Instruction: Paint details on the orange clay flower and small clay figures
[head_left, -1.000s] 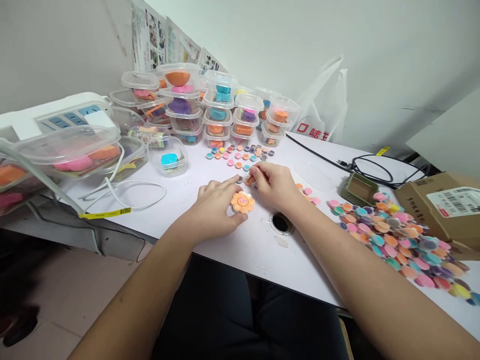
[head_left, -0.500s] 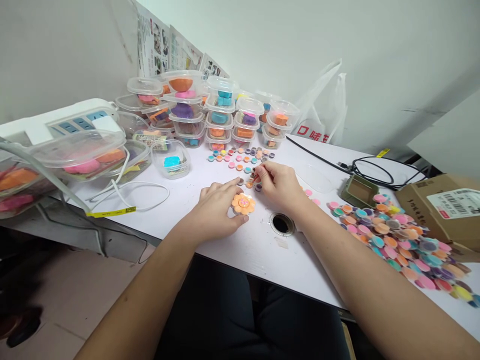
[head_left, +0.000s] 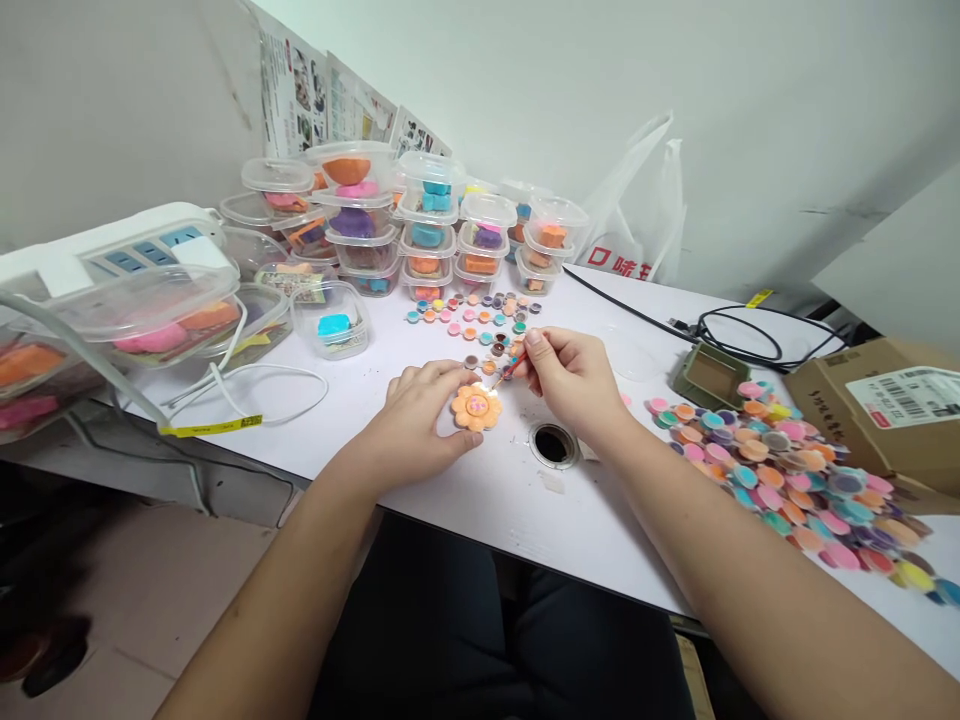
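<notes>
An orange flower-shaped piece [head_left: 465, 409] with a pink middle lies on the white table [head_left: 450, 500]. My left hand [head_left: 416, 418] closes round its left side, thumb at the near edge and fingers at the far edge. In my right hand [head_left: 574, 378] a thin paintbrush [head_left: 512, 367] with a reddish handle is pinched, its tip pointing down-left at the flower's upper right edge. Whether the tip touches the flower is too small to tell. Just beyond both hands, strips of small paint pots [head_left: 470, 333] in several colours are laid out.
Stacked clear tubs [head_left: 427, 235] with coloured pieces stand at the back. A heap of paint pots [head_left: 780, 470] spreads on the right by a cardboard box [head_left: 885, 400] and a green container [head_left: 712, 375]. A round cable hole [head_left: 553, 445] opens near my right wrist. A power strip [head_left: 142, 250] and cables lie left.
The brush has moved from the paint pots back to the flower's upper edge as my right hand drew nearer. My left hand stays on the flower. The view shifted slightly.
</notes>
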